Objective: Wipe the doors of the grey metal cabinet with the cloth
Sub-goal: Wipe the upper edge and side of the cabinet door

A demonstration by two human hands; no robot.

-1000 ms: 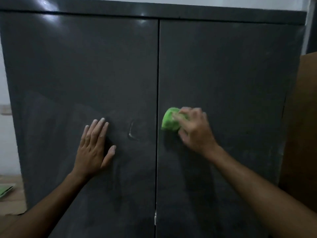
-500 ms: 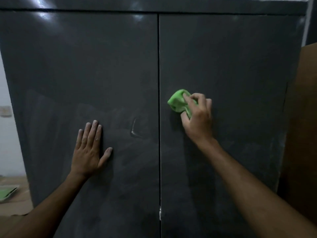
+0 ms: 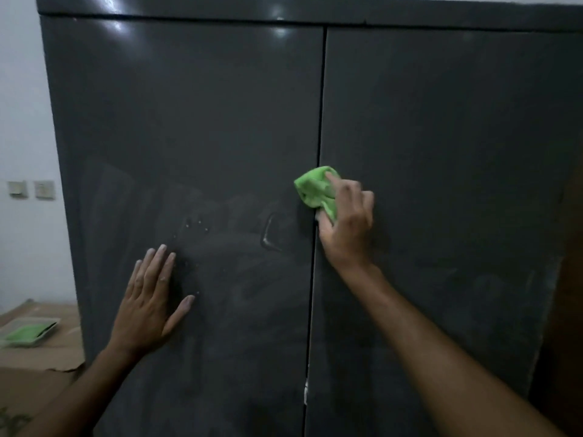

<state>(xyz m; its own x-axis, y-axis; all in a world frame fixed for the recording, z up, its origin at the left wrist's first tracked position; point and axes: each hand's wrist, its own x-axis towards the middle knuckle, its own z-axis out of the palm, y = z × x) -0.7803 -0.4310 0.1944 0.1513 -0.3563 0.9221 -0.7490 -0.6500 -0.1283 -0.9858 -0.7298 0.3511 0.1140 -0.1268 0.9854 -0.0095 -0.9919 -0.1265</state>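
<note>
R grip: right hand [image 3: 345, 225] closed on green cloth [image 3: 315, 190], bunched, fingers on top, pressing it to the door seam [image 3: 318, 121] at mid height
L grip: left hand [image 3: 148, 298] open, flat palm on left door [image 3: 189, 121], holding nothing, prob bracing
cloth pos: straddles seam, part on left door, rest on right door [image 3: 441, 137]; well apart from L hand
cabinet: grey metal cabinet [image 3: 284, 11], both doors shut, dull smears/streaks low on both, few wet spots above L hand, bent scratch-like mark [image 3: 268, 234] just left of seam
step: wiping centre strip, looks mid-task; lower panels seem not clean yet
how to do well: keep cloth flat w/ even pressure, overlapping strokes, work top to bottom, refold to clean face, L hand keeps door from rattling
risk: cloth edge may snag in seam
bg: wall plates [image 3: 30, 189] left, green item in tray [image 3: 28, 334] on floor
text/brands: none readable
</note>
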